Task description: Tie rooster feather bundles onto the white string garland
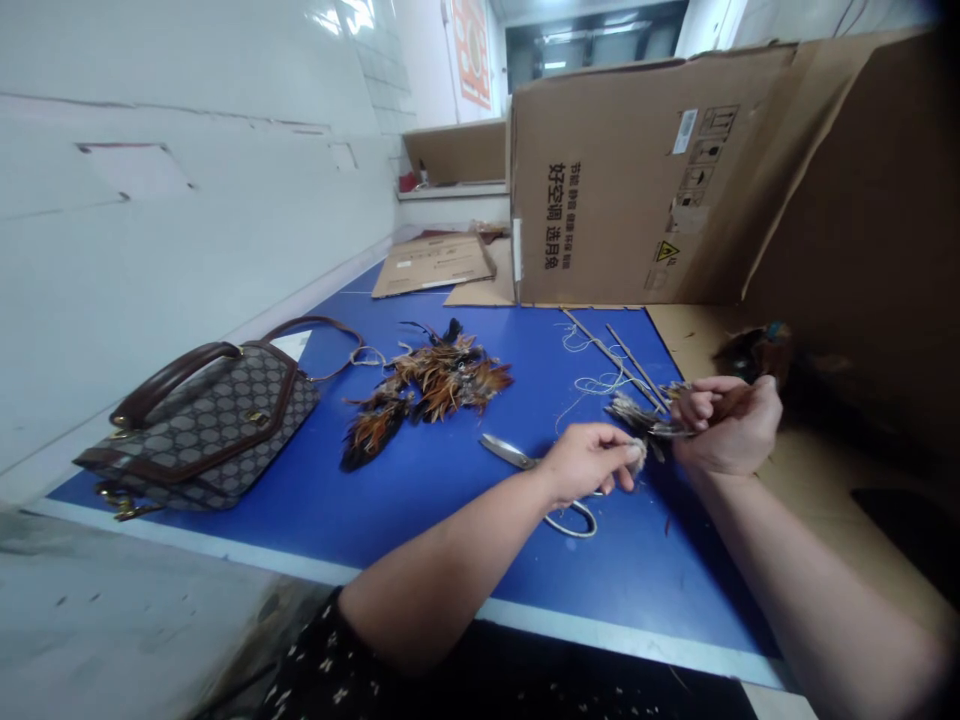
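Observation:
My left hand [589, 462] is closed in a pinch on a small pale fluffy feather tuft [637, 457]. Just right of it, my right hand [731, 425] has its fingers curled round some grey-and-dark feathers [634, 412], whose tips stick out to the left. How the fingers grip them is partly hidden. Beneath my left wrist lies a pair of metal scissors [506, 451] on the blue tabletop [442, 500]; the wrist covers their middle. Beyond my hands are two thin sticks [607, 348] with loose pale thread [600, 384]. A heap of brown-orange and black feathers [450, 378] lies to the left.
A patterned handbag with brown trim [217, 425] stands at the left end. A large cardboard box [622, 190] rises at the back, beside flat cardboard pieces [435, 262]. More cardboard [817, 490] lies on the right, with a dark feathery bunch [757, 352] on it.

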`<state>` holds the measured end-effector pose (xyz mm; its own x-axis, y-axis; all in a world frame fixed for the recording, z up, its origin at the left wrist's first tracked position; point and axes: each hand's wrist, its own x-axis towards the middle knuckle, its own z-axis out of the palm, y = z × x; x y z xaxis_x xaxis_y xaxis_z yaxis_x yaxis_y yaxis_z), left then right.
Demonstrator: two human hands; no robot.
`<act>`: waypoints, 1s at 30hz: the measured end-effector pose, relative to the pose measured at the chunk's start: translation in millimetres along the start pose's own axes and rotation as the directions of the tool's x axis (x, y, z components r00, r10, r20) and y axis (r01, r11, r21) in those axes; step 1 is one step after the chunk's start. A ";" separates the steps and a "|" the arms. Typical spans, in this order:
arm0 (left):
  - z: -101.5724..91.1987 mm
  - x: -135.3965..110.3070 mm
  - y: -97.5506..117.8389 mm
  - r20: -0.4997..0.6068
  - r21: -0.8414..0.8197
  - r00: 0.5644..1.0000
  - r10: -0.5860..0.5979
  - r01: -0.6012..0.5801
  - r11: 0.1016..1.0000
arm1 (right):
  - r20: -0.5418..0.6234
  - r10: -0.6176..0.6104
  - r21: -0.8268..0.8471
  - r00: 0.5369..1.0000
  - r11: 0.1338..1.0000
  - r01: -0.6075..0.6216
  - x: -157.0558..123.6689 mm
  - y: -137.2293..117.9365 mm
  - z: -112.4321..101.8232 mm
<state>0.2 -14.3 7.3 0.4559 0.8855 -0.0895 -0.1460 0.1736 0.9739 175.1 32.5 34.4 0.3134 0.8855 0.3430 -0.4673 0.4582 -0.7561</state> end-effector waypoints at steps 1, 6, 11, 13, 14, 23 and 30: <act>5.0 -1.8 -1.9 0.014 -0.008 1.000 -0.012 0.012 1.000 | 0.000 -0.020 -0.019 1.000 1.000 0.020 -3.7 -0.4 2.2; 21.2 -3.3 -11.4 0.051 -0.172 0.999 -0.019 0.028 0.985 | 0.026 -0.012 -0.120 1.000 0.993 0.016 -27.9 2.6 11.8; 16.6 3.7 -10.8 -0.111 -0.297 0.993 0.045 -0.076 0.952 | 0.090 0.032 -0.124 0.995 0.992 -0.020 -39.8 8.3 15.0; 13.3 5.9 -10.4 -0.143 -0.307 0.987 0.071 -0.113 0.945 | 0.128 0.047 -0.095 0.991 0.995 -0.034 -40.0 8.3 17.4; 12.2 6.7 -10.6 -0.150 -0.303 0.986 0.079 -0.122 0.945 | 0.141 0.057 -0.080 0.988 0.996 -0.046 -39.6 7.9 18.8; -3.6 13.3 -5.1 -0.270 -0.135 0.957 0.107 -0.148 0.980 | 0.100 0.138 -0.139 0.985 0.983 -0.123 -29.2 10.4 11.5; -30.8 19.9 -3.0 -0.386 0.208 0.863 0.326 -0.263 0.942 | 0.409 0.032 -0.625 0.912 0.738 0.254 -17.0 10.0 0.8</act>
<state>-17.3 16.1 -3.9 0.0066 0.9871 0.1598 -0.0751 -0.1589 0.9844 164.4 22.0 21.4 -0.0668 0.8537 0.5165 0.2511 0.5153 -0.8194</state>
